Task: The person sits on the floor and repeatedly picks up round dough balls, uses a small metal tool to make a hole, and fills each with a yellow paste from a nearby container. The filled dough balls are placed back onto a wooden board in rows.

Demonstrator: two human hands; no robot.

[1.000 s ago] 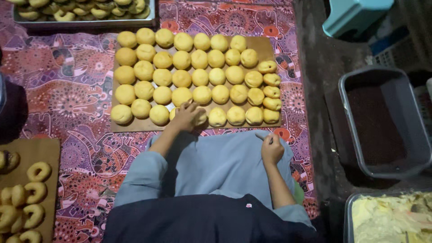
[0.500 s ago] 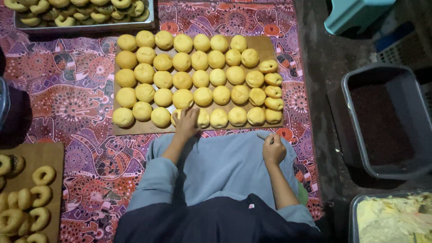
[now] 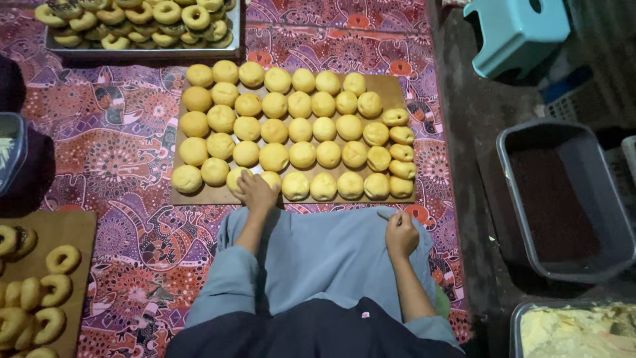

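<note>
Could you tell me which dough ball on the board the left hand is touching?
The left hand rests on the front-row dough ball, fourth from the left on the wooden board.

Matt dough balls (image 3: 302, 154) on a smooth wooden board (image 3: 391, 89).

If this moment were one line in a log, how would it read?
left hand: on dough ball, front row | right hand: closed, resting on lap | board: rows of dough balls | patterned mat beneath
</note>
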